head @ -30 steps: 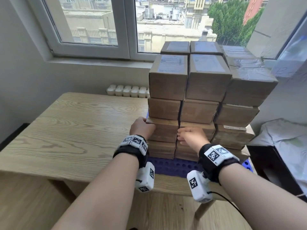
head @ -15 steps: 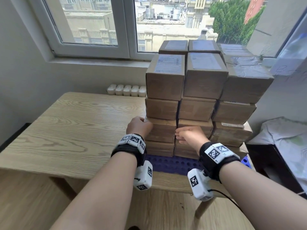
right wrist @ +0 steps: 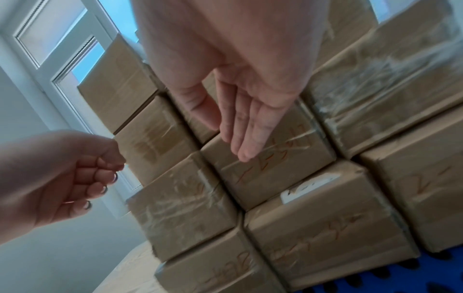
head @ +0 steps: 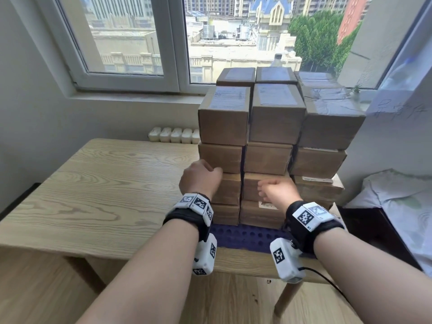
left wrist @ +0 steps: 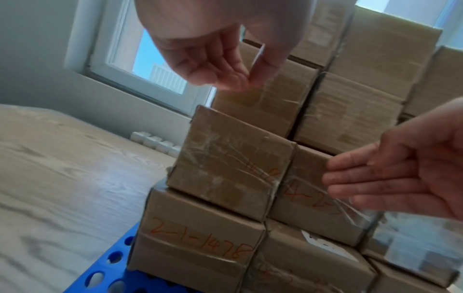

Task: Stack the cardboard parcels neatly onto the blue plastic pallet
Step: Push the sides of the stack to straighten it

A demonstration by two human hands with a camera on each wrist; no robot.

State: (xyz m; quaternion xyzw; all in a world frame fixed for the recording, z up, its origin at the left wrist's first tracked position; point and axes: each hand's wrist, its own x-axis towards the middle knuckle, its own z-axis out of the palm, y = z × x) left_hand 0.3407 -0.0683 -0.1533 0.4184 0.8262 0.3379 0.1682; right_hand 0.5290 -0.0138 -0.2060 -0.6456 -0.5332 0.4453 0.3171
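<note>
Several brown taped cardboard parcels point(head: 268, 157) stand in tiers on the blue plastic pallet point(head: 247, 237) at the right end of the wooden table point(head: 105, 195). My left hand point(head: 201, 178) hovers before the left column's second-tier parcel point(left wrist: 225, 168), fingers loosely curled, holding nothing. My right hand point(head: 275, 190) hangs just in front of the middle column's second-tier parcel point(right wrist: 270, 174); its fingers point(right wrist: 240, 128) are straight and empty. Red handwritten numbers mark the parcel fronts. The pallet's holed front edge point(left wrist: 107, 267) shows below the stack.
The table's wood top stretches away to the left of the pallet. A row of small white containers point(head: 174, 134) lies behind the table under the window sill. A dark stand with white cloth point(head: 397, 206) sits to the right, close to the stack.
Both hands have drawn back from the second-tier parcels they were pressing and risen slightly. The right hand's fingers have straightened. The stack stays in place.
</note>
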